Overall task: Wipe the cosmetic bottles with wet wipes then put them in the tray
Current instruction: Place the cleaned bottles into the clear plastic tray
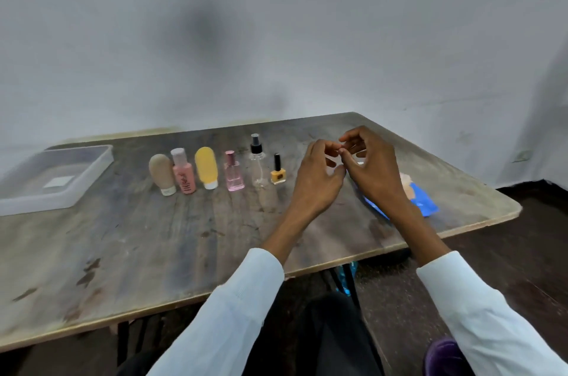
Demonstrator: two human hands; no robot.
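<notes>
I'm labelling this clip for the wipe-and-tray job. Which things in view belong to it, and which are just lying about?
Belong to the job:
- beige tube
- pink bottle
- yellow tube
- pink perfume bottle
- clear spray bottle
- yellow nail polish
- blue wipes pack
- tray

Lying about:
- purple object on the floor
- bluish plastic under the table

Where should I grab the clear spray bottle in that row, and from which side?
Take the clear spray bottle round its body below the black pump, coming from the near side. It stands upright, with the pink perfume bottle and yellow nail polish close on either flank, so a sideways approach would likely knock them.
</notes>
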